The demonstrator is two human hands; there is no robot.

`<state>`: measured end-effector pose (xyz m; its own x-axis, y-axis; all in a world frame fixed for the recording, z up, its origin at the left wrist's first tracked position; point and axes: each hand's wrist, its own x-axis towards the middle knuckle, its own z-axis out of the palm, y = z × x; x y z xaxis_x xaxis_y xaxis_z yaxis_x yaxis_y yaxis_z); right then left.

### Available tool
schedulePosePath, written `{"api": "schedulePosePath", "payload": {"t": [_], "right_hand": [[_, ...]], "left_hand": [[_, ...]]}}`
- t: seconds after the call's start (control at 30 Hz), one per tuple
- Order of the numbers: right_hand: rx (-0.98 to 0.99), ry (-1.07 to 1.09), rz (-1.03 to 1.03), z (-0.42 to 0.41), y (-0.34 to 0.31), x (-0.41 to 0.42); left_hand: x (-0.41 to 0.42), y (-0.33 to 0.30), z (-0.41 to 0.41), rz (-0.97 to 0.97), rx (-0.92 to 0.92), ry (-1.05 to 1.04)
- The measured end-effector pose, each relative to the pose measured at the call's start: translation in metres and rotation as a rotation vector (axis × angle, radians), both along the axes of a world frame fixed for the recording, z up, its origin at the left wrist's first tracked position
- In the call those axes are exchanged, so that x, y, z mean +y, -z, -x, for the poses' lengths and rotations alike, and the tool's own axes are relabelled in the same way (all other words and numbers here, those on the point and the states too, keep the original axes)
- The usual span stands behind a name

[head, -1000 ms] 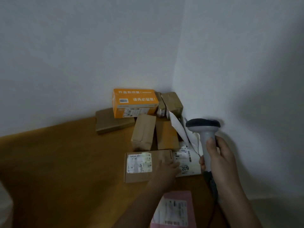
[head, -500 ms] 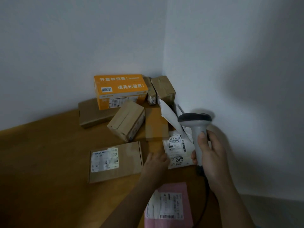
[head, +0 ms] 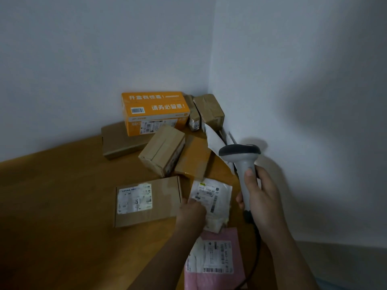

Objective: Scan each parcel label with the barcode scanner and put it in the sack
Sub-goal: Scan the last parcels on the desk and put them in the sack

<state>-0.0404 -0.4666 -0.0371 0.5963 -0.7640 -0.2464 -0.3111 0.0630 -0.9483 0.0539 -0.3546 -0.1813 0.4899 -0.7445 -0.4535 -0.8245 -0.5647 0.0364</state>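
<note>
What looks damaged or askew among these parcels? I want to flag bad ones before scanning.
The flat brown box has a torn, partly peeling label, which may scan badly. The small brown box lies tilted against its neighbours. A white mailer by the wall looks ripped open. The left hand lifts a crumpled white parcel.

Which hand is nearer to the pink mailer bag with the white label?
Left. The left hand is just above the pink mailer bag, at a small white parcel. The right hand holds the barcode scanner higher up, to its right.
</note>
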Motion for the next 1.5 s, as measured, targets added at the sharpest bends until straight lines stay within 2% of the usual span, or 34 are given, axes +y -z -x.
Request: {"api": "schedulePosePath", "payload": {"t": [0.13, 0.27, 0.47, 0.67, 0.8, 1.0, 1.17, 1.5], "right_hand": [[0.01, -0.004, 0.016, 0.002, 0.001, 0.003], [0.025, -0.009, 0.009, 0.0, 0.002, 0.004], [0.036, -0.017, -0.045, -0.002, -0.004, 0.007], [0.012, -0.029, -0.045, -0.001, -0.021, 0.018], [-0.028, -0.065, -0.071, 0.002, -0.038, 0.037], [-0.063, -0.168, -0.047, 0.015, -0.068, 0.072], [-0.114, -0.283, -0.048, 0.029, -0.095, 0.103], [-0.175, -0.456, 0.057, 0.051, -0.13, 0.154]], "left_hand": [[0.017, 0.01, 0.006, -0.049, -0.011, -0.168], [0.02, 0.017, 0.008, -0.023, 0.029, -0.426], [0.023, 0.02, 0.002, 0.081, 0.268, -0.654], [0.042, -0.004, -0.007, 0.505, 0.509, -0.853], [0.065, -0.031, -0.004, 0.73, 0.665, -0.876], [0.103, -0.073, 0.006, 1.169, 0.91, -1.114], [0.128, -0.089, 0.011, 1.312, 0.932, -1.268], [0.172, -0.105, 0.02, 1.41, 0.92, -1.335]]}}
